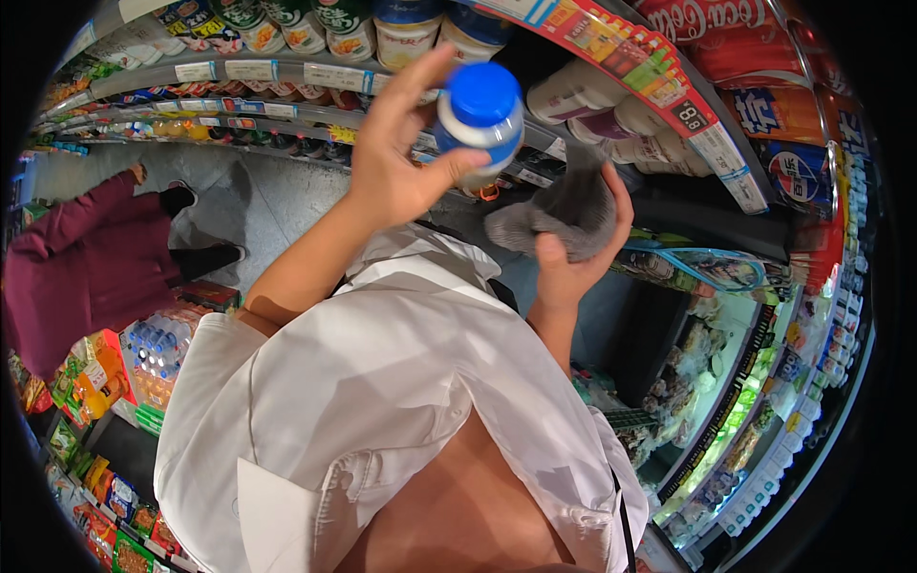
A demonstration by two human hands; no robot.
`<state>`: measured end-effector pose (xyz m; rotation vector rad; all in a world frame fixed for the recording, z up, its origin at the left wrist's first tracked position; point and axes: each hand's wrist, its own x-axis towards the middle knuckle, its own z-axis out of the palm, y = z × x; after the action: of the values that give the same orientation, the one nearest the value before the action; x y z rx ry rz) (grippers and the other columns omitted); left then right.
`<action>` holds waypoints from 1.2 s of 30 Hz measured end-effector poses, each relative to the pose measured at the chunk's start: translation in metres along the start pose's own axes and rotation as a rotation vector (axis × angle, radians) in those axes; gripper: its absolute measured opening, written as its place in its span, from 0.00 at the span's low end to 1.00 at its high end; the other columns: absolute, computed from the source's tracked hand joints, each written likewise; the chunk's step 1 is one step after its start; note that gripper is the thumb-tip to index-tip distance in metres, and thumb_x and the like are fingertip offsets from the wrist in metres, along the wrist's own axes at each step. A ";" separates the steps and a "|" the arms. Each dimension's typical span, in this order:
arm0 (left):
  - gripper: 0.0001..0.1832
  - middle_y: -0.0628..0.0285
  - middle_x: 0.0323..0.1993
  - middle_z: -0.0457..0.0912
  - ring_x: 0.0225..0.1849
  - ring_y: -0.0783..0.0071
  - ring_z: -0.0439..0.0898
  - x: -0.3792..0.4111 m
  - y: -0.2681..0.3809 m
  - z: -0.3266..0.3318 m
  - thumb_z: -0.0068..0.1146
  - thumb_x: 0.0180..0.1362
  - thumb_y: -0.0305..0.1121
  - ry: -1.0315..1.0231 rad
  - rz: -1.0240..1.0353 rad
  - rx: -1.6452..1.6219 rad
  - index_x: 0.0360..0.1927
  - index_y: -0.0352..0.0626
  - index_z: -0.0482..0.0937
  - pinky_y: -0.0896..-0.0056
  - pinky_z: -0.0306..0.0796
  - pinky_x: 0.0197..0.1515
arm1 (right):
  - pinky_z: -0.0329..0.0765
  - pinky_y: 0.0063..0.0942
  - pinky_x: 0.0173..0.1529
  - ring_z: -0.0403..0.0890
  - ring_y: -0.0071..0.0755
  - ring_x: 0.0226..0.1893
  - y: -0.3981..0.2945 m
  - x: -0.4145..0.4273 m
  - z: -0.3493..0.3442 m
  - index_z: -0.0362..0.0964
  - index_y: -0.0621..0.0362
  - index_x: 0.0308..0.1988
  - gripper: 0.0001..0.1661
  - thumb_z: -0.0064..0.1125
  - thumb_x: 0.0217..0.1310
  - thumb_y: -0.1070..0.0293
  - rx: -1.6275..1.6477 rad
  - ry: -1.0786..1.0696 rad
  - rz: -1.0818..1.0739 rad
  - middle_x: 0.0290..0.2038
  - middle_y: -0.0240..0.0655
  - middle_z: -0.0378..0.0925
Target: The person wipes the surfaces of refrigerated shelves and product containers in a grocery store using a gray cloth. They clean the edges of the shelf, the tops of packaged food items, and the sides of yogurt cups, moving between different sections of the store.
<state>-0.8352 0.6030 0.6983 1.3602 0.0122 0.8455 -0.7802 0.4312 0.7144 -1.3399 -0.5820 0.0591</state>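
Observation:
My left hand (401, 157) holds up a clear plastic bottle with a blue cap (483, 100) and a blue label, its thumb on the near side. To its right, my right hand (584, 243) grips a bunched grey cloth (566, 208) of ribbed or fuzzy fabric between thumb and fingers. Behind the bottle runs a store shelf edge with price tags (337, 76). White-labelled bottles with blue tops (407, 32) stand on that shelf, close beyond my left hand. White plastic bottles (577, 93) lie at a slant behind the cloth.
A person in a maroon top (93, 251) stands in the aisle at left, near stacked bottled drinks (159, 347). Curved shelves line the far side. Red cola packs (738, 43) sit at upper right. A lit refrigerated display (738, 430) with packed produce stands at right.

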 end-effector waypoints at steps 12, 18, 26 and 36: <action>0.41 0.50 0.57 0.69 0.58 0.64 0.69 -0.008 0.017 -0.013 0.68 0.47 0.32 -0.053 -0.276 -0.473 0.62 0.34 0.58 0.65 0.63 0.60 | 0.71 0.36 0.56 0.73 0.42 0.52 0.058 0.015 0.029 0.62 0.64 0.55 0.32 0.43 0.64 0.48 0.844 -0.155 0.955 0.52 0.44 0.70; 0.36 0.51 0.58 0.68 0.59 0.65 0.68 -0.011 0.009 -0.023 0.63 0.51 0.26 -0.084 -0.203 -0.563 0.62 0.33 0.58 0.64 0.61 0.62 | 0.71 0.37 0.56 0.74 0.42 0.51 0.060 -0.005 0.040 0.63 0.62 0.54 0.30 0.42 0.64 0.48 0.936 -0.078 1.093 0.51 0.44 0.71; 0.32 0.51 0.54 0.73 0.54 0.52 0.72 -0.013 0.001 -0.014 0.64 0.46 0.35 -0.205 0.297 0.139 0.56 0.37 0.69 0.57 0.63 0.56 | 0.72 0.38 0.55 0.74 0.42 0.49 0.067 -0.014 0.046 0.65 0.61 0.52 0.29 0.42 0.64 0.47 0.938 0.014 1.037 0.48 0.44 0.72; 0.36 0.53 0.55 0.70 0.51 0.52 0.72 -0.046 -0.003 0.015 0.66 0.37 0.29 -0.454 0.529 0.357 0.56 0.51 0.67 0.43 0.60 0.59 | 0.73 0.38 0.55 0.75 0.41 0.47 0.082 -0.023 0.024 0.66 0.59 0.49 0.27 0.42 0.65 0.47 1.058 0.026 0.953 0.45 0.42 0.73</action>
<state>-0.8598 0.5655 0.6788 1.9111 -0.5964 0.9784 -0.7867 0.4651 0.6332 -0.4600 0.1860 0.9842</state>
